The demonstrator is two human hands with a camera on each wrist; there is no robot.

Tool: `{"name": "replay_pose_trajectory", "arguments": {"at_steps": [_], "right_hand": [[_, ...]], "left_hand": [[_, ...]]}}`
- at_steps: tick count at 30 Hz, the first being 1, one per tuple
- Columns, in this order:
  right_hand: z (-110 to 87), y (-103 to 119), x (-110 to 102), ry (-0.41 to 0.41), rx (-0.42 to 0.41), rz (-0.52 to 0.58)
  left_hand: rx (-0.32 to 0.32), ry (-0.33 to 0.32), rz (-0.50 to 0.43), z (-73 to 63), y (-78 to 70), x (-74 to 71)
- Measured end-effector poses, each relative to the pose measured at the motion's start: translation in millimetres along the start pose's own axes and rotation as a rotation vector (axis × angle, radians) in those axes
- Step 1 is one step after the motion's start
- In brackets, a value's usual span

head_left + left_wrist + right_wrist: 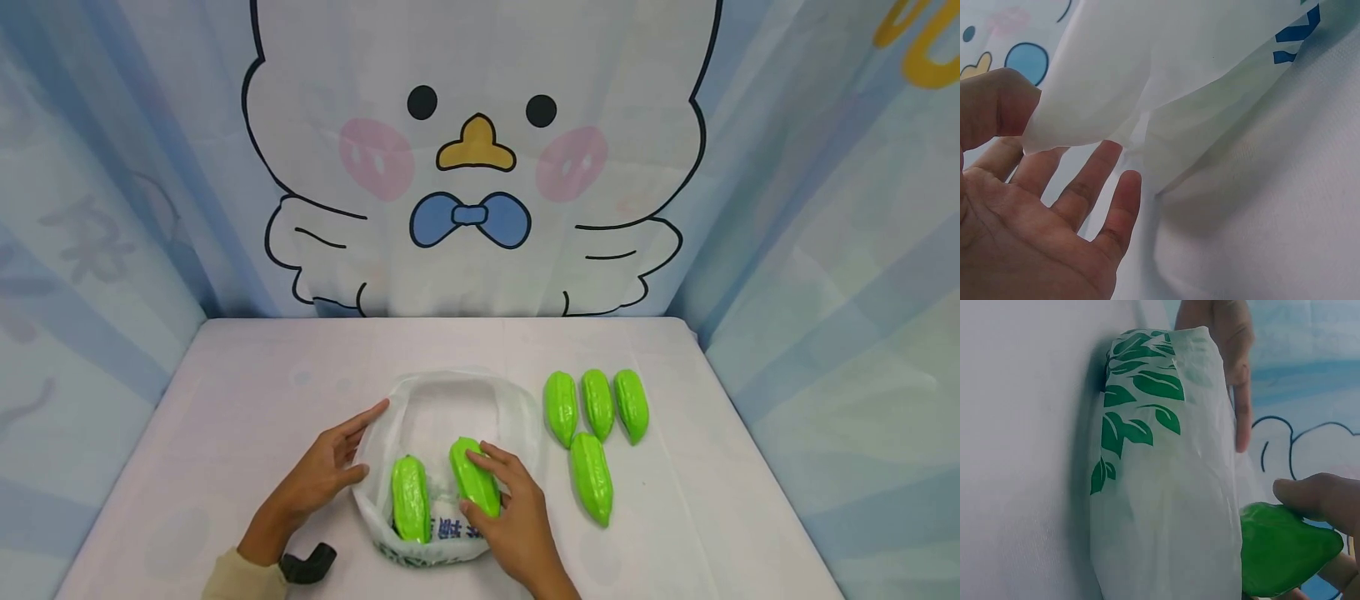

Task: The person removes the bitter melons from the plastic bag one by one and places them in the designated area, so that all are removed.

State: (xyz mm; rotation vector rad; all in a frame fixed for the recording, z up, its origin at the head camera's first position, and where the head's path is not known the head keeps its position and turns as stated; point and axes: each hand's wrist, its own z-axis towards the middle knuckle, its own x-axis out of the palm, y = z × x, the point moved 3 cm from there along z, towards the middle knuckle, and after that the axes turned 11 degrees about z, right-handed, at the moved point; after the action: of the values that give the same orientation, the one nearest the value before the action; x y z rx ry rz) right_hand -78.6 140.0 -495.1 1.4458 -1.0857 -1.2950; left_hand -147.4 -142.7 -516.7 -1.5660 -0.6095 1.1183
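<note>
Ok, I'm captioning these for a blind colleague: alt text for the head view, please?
A person's right hand holds a green fruit-like piece over an open white plastic bag while the left hand touches the bag's left side. A second piece lies inside, four more pieces on the pale table to the right. Behind hangs a cartoon-bird backdrop.

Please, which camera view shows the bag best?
The head view: it shows the bag nearly whole, with its wide mouth and a green piece inside; the right hand hides a little. The left wrist view shows only part of it, with blue print. The right wrist view shows one outer side, with printed green leaves.
</note>
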Motion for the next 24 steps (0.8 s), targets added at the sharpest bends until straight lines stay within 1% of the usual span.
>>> {"name": "replay_pose_trajectory", "arguments": {"at_steps": [4, 9, 17, 24], "right_hand": [[0.4, -1, -7, -0.036, 0.008, 0.024], [-0.4, -1, -16, -0.072, 0.012, 0.051], [-1.3, 1, -32, -0.118, -0.034, 0.131], [-1.3, 3, -49, -0.157, -0.038, 0.147]], "left_hand": [[0.005, 0.003, -0.021, 0.0, 0.0, 1.0], [-0.014, 0.010, -0.022, 0.5, -1.9, 1.7], [-0.024, 0.014, -0.019, 0.6, -2.8, 1.2], [-0.024, 0.011, -0.013, 1.2, -1.8, 1.2]]}}
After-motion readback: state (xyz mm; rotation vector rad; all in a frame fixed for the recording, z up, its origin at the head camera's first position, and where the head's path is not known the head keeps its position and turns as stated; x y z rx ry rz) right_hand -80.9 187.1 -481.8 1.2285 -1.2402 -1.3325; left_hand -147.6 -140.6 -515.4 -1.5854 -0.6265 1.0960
